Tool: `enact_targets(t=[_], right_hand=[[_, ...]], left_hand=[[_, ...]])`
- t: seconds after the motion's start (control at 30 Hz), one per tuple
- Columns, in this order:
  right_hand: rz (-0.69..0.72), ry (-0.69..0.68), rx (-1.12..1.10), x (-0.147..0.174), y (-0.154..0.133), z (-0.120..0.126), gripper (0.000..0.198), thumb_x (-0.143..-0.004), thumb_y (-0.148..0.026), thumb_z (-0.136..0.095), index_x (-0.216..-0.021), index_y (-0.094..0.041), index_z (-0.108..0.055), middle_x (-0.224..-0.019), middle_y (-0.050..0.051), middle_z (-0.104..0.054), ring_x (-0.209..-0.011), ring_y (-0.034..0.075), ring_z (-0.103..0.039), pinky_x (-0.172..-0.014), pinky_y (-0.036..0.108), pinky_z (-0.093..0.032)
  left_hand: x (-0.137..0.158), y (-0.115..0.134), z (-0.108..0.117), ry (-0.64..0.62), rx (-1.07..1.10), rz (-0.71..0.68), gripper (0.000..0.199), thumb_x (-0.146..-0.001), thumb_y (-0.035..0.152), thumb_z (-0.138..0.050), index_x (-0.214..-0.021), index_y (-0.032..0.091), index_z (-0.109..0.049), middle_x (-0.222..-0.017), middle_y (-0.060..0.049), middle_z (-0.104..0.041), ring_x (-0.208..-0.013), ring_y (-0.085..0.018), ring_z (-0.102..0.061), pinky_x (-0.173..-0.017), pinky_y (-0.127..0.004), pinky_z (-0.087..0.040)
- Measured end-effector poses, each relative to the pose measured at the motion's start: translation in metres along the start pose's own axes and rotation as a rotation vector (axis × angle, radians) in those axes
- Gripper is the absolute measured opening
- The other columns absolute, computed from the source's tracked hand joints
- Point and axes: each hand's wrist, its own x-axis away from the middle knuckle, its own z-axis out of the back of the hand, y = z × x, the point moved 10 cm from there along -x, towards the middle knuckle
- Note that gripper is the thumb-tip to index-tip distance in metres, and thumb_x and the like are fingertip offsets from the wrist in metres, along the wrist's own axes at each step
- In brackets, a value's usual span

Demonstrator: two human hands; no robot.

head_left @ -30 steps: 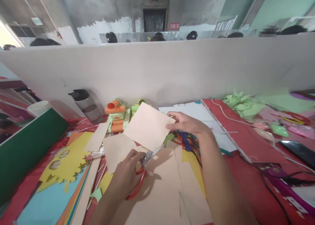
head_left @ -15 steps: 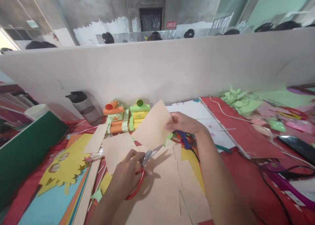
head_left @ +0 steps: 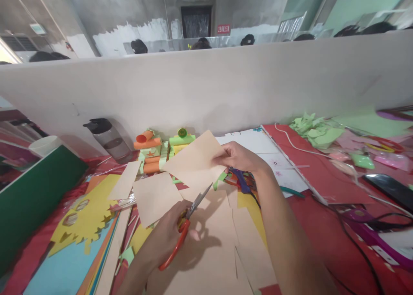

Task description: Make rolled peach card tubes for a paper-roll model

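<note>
Head view: left hand (head_left: 169, 230) has the scissors (head_left: 183, 232), fingers curled round the red handles; exact thumb position hard to read. Blades look almost together, angled up and right. Tip sits at the lower edge of the held sheet (head_left: 195, 159); can't tell if it touches.

Right hand (head_left: 238, 157) pinches that sheet at its right side, thumb and fingers pressed together on it. Sheet is beige, tilted, raised in front of the tube models; it looks bent or folded, can't tell which.

Under the hands: big beige paper (head_left: 209, 267). Beige square (head_left: 156, 198) left of the blades, strip (head_left: 125, 181) left of that. Green scrap (head_left: 219, 181) and blue tool (head_left: 241, 181) just below the right hand.

Behind the sheet: orange model (head_left: 151, 142), green model (head_left: 185, 139); bottle (head_left: 111, 142) further left, near the partition (head_left: 206, 88). Left side: yellow cutout (head_left: 87, 213) over blue paper (head_left: 66, 254), green board (head_left: 38, 204) beside. Right side: white sheet (head_left: 274, 168), red board (head_left: 309, 170), phone (head_left: 389, 191).
</note>
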Motion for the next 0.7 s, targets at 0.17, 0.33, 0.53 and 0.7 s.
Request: enact_targets(t=[0.17,0.33,0.53,0.7], right_hand=[[-0.017,0.004,-0.006,0.000,0.003,0.001,0.028,-0.077,-0.043,-0.072,-0.087,-0.017,-0.076,-0.086,0.004,-0.074,-0.070,0.016,-0.065,-0.054,0.023,-0.052],[-0.058,0.028,0.006,0.000,0.008,0.006,0.027,-0.078,-0.040,-0.071,-0.092,-0.018,-0.076,-0.091,0.005,-0.074,-0.073,0.016,-0.066,-0.055,0.023,-0.054],[-0.066,0.023,0.026,0.000,0.010,0.005,0.023,-0.079,-0.038,-0.070,-0.088,-0.018,-0.075,-0.089,0.004,-0.073,-0.071,0.016,-0.065,-0.054,0.023,-0.054],[-0.035,0.040,0.038,0.000,0.009,0.008,0.023,-0.079,-0.038,-0.070,-0.088,-0.018,-0.075,-0.087,0.004,-0.073,-0.066,0.014,-0.062,-0.051,0.022,-0.051]], left_hand=[[0.001,-0.004,-0.011,-0.123,0.156,0.059,0.038,-0.078,0.023,-0.060,-0.115,0.021,-0.052,-0.074,0.003,-0.058,-0.061,-0.012,-0.049,-0.054,-0.020,-0.037],[0.000,-0.009,-0.012,-0.141,0.234,0.075,0.039,-0.077,0.025,-0.062,-0.114,0.020,-0.051,-0.069,0.004,-0.054,-0.052,-0.009,-0.041,-0.048,-0.020,-0.035],[0.004,-0.004,-0.010,-0.127,0.231,0.056,0.035,-0.082,0.033,-0.063,-0.113,0.019,-0.052,-0.067,0.004,-0.054,-0.055,-0.009,-0.041,-0.048,-0.018,-0.029],[0.003,0.002,-0.007,-0.156,0.293,-0.021,0.046,-0.080,0.053,-0.064,-0.107,0.019,-0.053,-0.082,0.002,-0.051,-0.052,-0.007,-0.043,-0.049,-0.020,-0.037]])
